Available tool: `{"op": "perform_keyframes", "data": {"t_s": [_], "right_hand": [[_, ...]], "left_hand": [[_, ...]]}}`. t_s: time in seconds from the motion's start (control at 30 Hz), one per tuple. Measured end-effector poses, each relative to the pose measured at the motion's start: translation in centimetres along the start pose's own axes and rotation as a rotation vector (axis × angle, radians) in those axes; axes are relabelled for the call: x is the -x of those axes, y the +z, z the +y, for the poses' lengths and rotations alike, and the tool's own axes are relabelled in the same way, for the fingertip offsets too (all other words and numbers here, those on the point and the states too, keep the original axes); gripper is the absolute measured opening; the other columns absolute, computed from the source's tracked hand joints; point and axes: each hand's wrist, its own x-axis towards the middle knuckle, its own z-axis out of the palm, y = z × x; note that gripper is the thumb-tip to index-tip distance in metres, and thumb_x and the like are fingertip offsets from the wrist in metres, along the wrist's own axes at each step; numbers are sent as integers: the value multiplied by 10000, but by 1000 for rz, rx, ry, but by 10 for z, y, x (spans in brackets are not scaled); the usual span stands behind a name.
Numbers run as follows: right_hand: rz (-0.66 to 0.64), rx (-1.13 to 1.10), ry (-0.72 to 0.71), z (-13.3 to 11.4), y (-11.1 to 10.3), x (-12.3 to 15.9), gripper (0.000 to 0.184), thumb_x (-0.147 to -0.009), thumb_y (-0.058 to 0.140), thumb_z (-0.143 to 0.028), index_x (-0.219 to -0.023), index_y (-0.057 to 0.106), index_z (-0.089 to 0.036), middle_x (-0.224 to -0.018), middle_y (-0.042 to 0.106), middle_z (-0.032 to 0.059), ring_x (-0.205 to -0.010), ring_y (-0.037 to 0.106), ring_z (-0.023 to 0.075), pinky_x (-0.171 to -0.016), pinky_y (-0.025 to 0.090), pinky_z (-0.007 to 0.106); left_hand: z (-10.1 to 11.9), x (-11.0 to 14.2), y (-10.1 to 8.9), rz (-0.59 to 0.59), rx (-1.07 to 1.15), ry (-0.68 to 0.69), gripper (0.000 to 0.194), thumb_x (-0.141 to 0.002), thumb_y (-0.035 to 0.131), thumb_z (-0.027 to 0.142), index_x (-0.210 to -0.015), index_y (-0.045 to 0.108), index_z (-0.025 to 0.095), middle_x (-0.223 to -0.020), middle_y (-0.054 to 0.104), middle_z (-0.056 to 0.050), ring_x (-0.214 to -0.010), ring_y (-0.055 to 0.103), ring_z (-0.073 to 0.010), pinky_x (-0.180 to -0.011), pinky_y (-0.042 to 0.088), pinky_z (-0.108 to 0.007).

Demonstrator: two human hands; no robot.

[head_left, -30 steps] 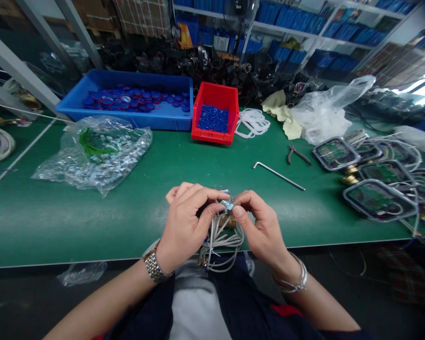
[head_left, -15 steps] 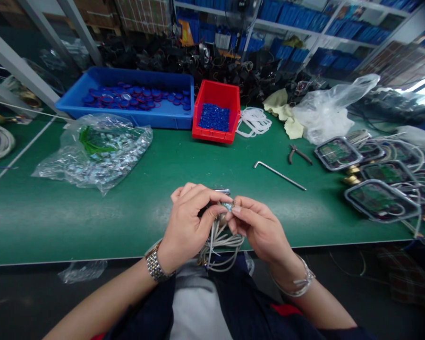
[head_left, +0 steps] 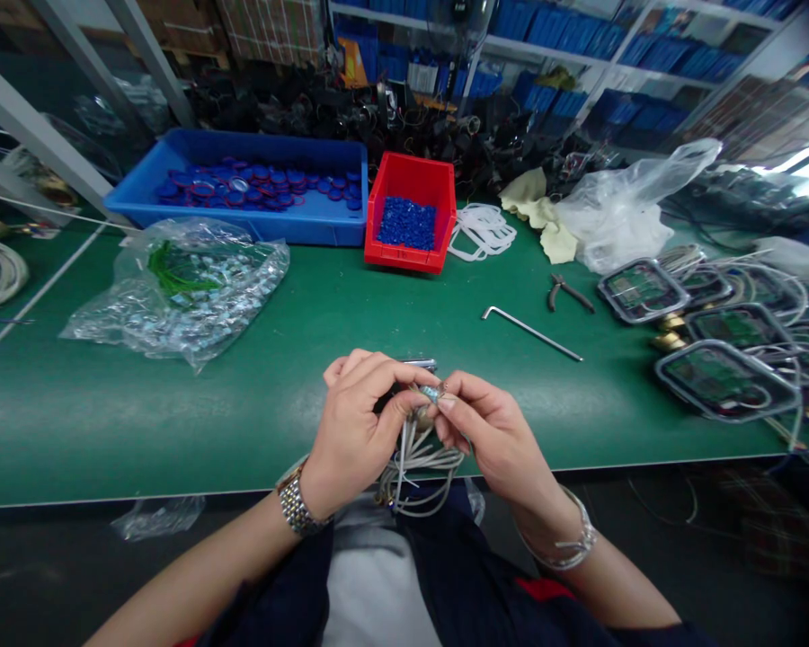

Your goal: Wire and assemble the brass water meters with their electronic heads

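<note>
My left hand (head_left: 364, 409) and my right hand (head_left: 489, 427) meet near the front edge of the bench. Between their fingertips is a small light-blue part (head_left: 431, 393), perhaps a terminal block; its exact kind is too small to make out. Both hands pinch it, the left from its left side and the right from its right. Below the hands hangs a bundle of grey-white cable (head_left: 422, 467) that reaches over the bench edge. Behind my left fingers shows the clear-lidded edge of a case (head_left: 419, 365), mostly hidden by the hand.
On the green bench (head_left: 324, 314) stand a blue tray (head_left: 243, 220) of round blue parts and a red bin (head_left: 411, 261) of small blue pieces. A plastic bag (head_left: 175, 305), hex key (head_left: 532, 334), pliers (head_left: 570, 292) and clear-lidded cases (head_left: 728, 382) lie around.
My right fingers have shifted slightly and show more of the small light-blue part. My left hand stays almost where it was.
</note>
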Motion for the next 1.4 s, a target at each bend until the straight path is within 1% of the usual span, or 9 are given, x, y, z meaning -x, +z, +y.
{"op": "perform_keyframes", "data": {"t_s": [0.13,0.23,0.33,0.4,0.47,0.57,0.7,1.0,1.4], "right_hand": [[54,210,-130,-3,3,3,258,-1005,579,-338,-785,579,-203,-676,549,-28,-616,480,109,-597,397,246],[53,207,-120,-4,2,3,249,-1013,564,-337,-805,592,-203,-669,556,-31,-602,481,107,-581,385,246],[78,182,-104,-3,0,2,226,-1013,569,-338,-842,627,-203,-658,574,-33,-584,490,100,-557,373,236],[111,189,-107,-4,-2,1,218,-1008,580,-338,-848,638,-202,-657,583,-33,-580,499,97,-550,373,232],[135,206,-111,-4,-4,1,220,-1005,586,-340,-843,639,-202,-655,585,-32,-578,502,95,-548,377,230],[154,245,-130,-4,-5,2,218,-1008,579,-326,-839,637,-203,-653,587,-33,-583,514,95,-554,389,227],[185,314,-179,-2,-5,4,195,-1009,568,-287,-841,623,-207,-687,606,-33,-609,548,98,-584,420,229],[241,623,-384,-1,-4,6,190,-993,556,-204,-804,574,-205,-716,544,-38,-631,494,106,-598,382,258],[250,673,-422,0,-2,7,189,-995,562,-201,-806,571,-207,-723,543,-43,-633,486,103,-597,374,265]], "left_hand": [[-1,1,1,-5,-11,0,94,-967,640,271,-982,729,293,-947,751,16,-929,610,-199,-905,371,-403],[-2,3,2,11,4,-9,114,-951,672,289,-1056,714,303,-927,749,20,-926,619,-200,-923,373,-409],[-3,7,2,111,76,-50,244,-921,719,312,-1155,658,290,-891,732,25,-900,633,-193,-932,393,-411],[-3,8,1,160,84,-51,135,-912,728,310,-1033,685,271,-875,722,18,-874,626,-186,-893,417,-396],[-1,9,0,157,55,-30,51,-903,733,298,-884,705,259,-852,716,10,-857,608,-184,-850,427,-384],[3,11,-2,128,28,-15,62,-898,716,259,-838,700,252,-813,704,11,-844,586,-187,-843,423,-389],[7,14,-3,148,9,-13,132,-882,657,188,-761,621,226,-746,650,24,-799,562,-179,-833,401,-392],[13,12,-2,190,-85,63,137,-835,662,156,-722,612,214,-710,649,35,-768,561,-176,-873,354,-423],[15,14,-3,187,-93,73,137,-821,667,156,-707,621,217,-698,647,33,-765,561,-180,-870,346,-428]]}}
